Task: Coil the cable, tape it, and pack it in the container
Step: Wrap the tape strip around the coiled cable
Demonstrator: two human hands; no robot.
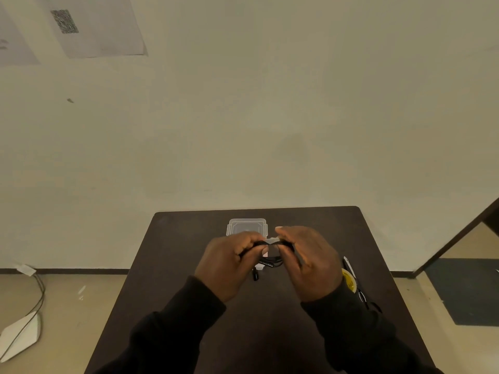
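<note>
A black coiled cable (pixel 270 261) hangs between my two hands above the middle of the dark table (pixel 270 314). My left hand (pixel 229 263) pinches its left side. My right hand (pixel 307 260) grips its right side. A strip of pale tape (pixel 272 241) spans the top of the coil between my fingertips. One cable plug (pixel 255 276) dangles below. A clear plastic container with its lid (pixel 247 225) sits at the far side of the table, partly hidden behind my left hand.
A tape roll with a yellow core (pixel 349 279) lies on the table right of my right wrist, next to small dark items (pixel 370 300). The wall stands just beyond the table's far edge. A white floor stand with cables (pixel 21 336) sits at lower left.
</note>
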